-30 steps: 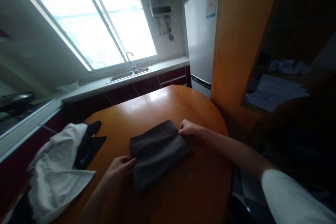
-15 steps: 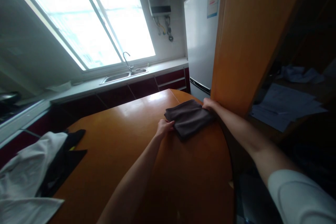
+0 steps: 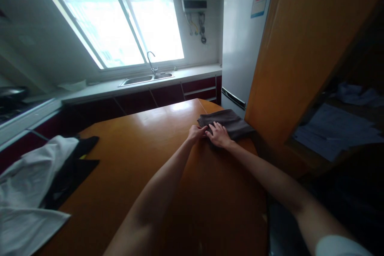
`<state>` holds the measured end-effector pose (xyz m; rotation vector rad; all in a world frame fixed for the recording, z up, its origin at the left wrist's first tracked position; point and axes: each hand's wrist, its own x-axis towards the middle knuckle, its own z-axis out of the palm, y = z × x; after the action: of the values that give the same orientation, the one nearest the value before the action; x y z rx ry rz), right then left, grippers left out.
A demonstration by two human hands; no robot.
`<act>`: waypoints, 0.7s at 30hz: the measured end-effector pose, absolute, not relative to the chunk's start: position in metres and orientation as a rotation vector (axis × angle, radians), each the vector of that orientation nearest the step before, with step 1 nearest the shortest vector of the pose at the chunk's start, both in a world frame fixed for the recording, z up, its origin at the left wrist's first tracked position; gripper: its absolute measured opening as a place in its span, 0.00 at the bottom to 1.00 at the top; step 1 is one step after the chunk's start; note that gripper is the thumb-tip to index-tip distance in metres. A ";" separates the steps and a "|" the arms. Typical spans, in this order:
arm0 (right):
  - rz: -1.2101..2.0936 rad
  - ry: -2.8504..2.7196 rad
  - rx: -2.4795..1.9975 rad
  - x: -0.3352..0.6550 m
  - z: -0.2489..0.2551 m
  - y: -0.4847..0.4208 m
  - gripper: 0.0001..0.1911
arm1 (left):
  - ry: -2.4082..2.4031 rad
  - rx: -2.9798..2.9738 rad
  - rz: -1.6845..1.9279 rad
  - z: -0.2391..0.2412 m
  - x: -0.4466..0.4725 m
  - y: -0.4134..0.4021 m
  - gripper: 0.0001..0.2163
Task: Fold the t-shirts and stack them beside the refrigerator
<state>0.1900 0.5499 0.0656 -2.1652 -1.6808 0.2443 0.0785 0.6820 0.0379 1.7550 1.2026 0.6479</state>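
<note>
A folded dark brown cloth (image 3: 231, 122) lies at the far right edge of the orange wooden table (image 3: 144, 156), close against an orange cabinet panel (image 3: 300, 52). My left hand (image 3: 196, 133) rests at the cloth's near left edge, fingers curled against it. Beside it, my right hand (image 3: 219, 134) lies flat on the cloth's near part with fingers spread. Both arms reach far out across the table.
A heap of white and black clothes (image 3: 39, 180) sits at the table's left end. Behind are a counter with a sink (image 3: 147, 79) and tap under a bright window, and a grey fridge (image 3: 243, 48). Papers (image 3: 336, 128) lie on a shelf at the right.
The folded cloth went from the table's middle to its far right edge. My right hand left the cloth's far corner and now lies flat on it next to my left hand.
</note>
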 end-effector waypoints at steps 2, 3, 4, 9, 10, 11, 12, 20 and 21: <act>0.272 -1.690 -2.177 0.175 0.060 0.549 0.37 | 1.218 1.887 0.696 0.043 0.075 0.689 0.15; 0.263 -1.692 -2.187 0.169 0.057 0.549 0.38 | 1.209 1.959 0.731 0.046 0.074 0.693 0.15; 0.235 -1.690 -2.198 0.164 0.054 0.549 0.38 | 1.182 2.033 0.762 0.049 0.074 0.697 0.17; 0.107 -1.687 -2.219 0.152 0.044 0.548 0.40 | 0.918 2.359 0.704 0.051 0.081 0.711 0.21; 0.112 -1.690 -2.212 0.152 0.045 0.547 0.40 | 0.901 2.397 0.668 0.049 0.082 0.712 0.21; 0.122 -1.695 -2.202 0.152 0.045 0.546 0.40 | 0.903 2.427 0.636 0.046 0.082 0.713 0.22; 0.133 -1.699 -2.192 0.152 0.047 0.546 0.40 | 0.919 2.449 0.612 0.042 0.082 0.714 0.22; 0.125 -1.687 -2.218 0.152 0.048 0.533 0.41 | 1.029 2.526 0.553 0.023 0.078 0.710 0.27; 0.143 -1.694 -2.216 0.153 0.049 0.532 0.41 | 1.032 2.530 0.547 0.024 0.078 0.709 0.27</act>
<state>0.1527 0.5317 0.0486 -2.2156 -1.6941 0.1426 0.0782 0.7093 0.0236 2.5300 1.0318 0.5475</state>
